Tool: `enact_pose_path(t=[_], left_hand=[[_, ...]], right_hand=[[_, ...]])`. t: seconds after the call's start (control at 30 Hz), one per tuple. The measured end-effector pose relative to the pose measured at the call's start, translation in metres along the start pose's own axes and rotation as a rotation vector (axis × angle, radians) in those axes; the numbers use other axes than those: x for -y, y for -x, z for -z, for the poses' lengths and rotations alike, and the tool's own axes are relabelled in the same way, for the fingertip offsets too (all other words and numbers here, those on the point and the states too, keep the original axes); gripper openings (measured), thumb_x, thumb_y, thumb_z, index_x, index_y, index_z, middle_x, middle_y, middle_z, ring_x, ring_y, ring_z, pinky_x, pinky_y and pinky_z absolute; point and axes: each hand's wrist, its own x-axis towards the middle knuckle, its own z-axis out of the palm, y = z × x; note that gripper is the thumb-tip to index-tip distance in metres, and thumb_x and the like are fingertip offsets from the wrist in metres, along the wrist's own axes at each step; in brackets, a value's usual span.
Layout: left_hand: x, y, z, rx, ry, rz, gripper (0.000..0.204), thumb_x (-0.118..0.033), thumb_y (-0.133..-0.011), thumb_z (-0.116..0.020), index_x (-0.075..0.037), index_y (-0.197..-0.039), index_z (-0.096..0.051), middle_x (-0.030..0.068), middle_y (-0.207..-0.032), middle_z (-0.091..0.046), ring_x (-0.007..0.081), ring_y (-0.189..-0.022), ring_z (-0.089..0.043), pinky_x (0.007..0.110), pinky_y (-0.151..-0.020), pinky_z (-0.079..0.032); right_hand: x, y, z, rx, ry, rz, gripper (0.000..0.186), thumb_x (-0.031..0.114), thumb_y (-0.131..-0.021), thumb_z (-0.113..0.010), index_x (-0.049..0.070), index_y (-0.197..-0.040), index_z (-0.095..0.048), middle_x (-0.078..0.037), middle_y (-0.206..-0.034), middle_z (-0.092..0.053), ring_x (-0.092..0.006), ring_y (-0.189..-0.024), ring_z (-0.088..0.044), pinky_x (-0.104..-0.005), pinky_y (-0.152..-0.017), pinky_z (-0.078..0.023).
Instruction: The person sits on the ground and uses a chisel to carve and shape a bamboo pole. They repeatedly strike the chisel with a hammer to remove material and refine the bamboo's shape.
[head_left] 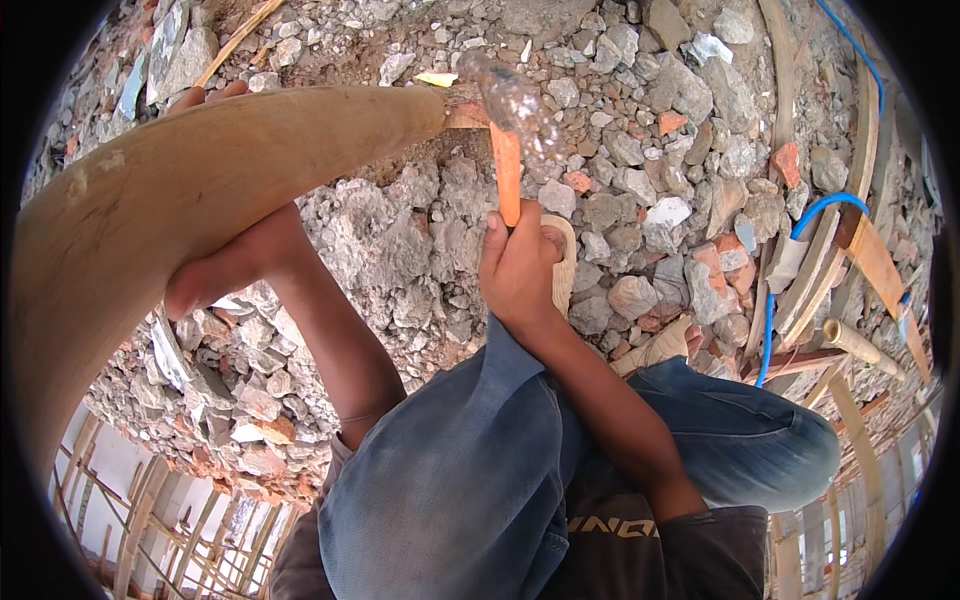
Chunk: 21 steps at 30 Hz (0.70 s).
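Orange-handled hammer (pixel 507 170) is blurring just above the right hand (pixel 518 268), which is gripping its handle with closed fingers, head coming down where the tapered end of a pale wooden pole (pixel 200 170) is meeting the rubble (pixel 620 180). The left hand (pixel 222 268) is wrapping the pole from beneath, steadying it. Judging by this, good strikes are needing a firm low grip, square blows, and left fingers well back from the tip.
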Motion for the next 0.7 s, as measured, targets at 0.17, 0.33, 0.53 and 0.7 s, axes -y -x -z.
enact_pose_path(t=[0.17,0.33,0.53,0.7], left_hand=[[0.008,-0.003,0.001,-0.013,0.127,-0.018,0.132,-0.104,-0.059,-0.029,-0.001,-0.14,-0.041,0.0263,-0.123,-0.061,0.0474,-0.1,-0.067,0.059,-0.085,-0.059],[0.001,0.001,-0.004,-0.036,0.081,0.0,0.132,-0.104,-0.06,-0.029,0.0,-0.14,-0.041,0.0262,-0.123,-0.061,0.0465,-0.099,-0.068,0.059,-0.086,-0.058],[-0.001,0.004,0.0,-0.037,0.082,0.029,0.132,-0.105,-0.058,-0.03,-0.003,-0.142,-0.04,0.0269,-0.124,-0.06,0.0464,-0.1,-0.067,0.058,-0.087,-0.058],[0.005,0.001,-0.005,-0.013,0.147,0.015,0.131,-0.105,-0.058,-0.032,-0.005,-0.143,-0.04,0.0282,-0.125,-0.059,0.0461,-0.101,-0.067,0.058,-0.087,-0.059]], right_hand=[[-0.012,-0.001,0.0,0.075,0.049,-0.075,0.021,0.017,-0.101,-0.055,-0.003,-0.102,-0.048,-0.023,-0.062,-0.06,-0.0462,-0.056,-0.059,-0.0546,-0.062,-0.044],[-0.007,0.0,-0.001,0.067,0.084,-0.007,0.02,0.014,-0.1,-0.055,-0.004,-0.101,-0.048,-0.024,-0.062,-0.061,-0.0459,-0.058,-0.061,-0.0525,-0.059,-0.045],[-0.003,0.007,0.006,-0.008,0.06,-0.002,0.024,0.02,-0.103,-0.05,-0.004,-0.1,-0.051,-0.026,-0.063,-0.061,-0.0465,-0.058,-0.061,-0.0543,-0.06,-0.043],[-0.018,-0.008,-0.002,0.063,0.094,-0.057,0.022,0.018,-0.102,-0.052,-0.005,-0.1,-0.05,-0.024,-0.06,-0.06,-0.0455,-0.056,-0.061,-0.0508,-0.056,-0.045]])
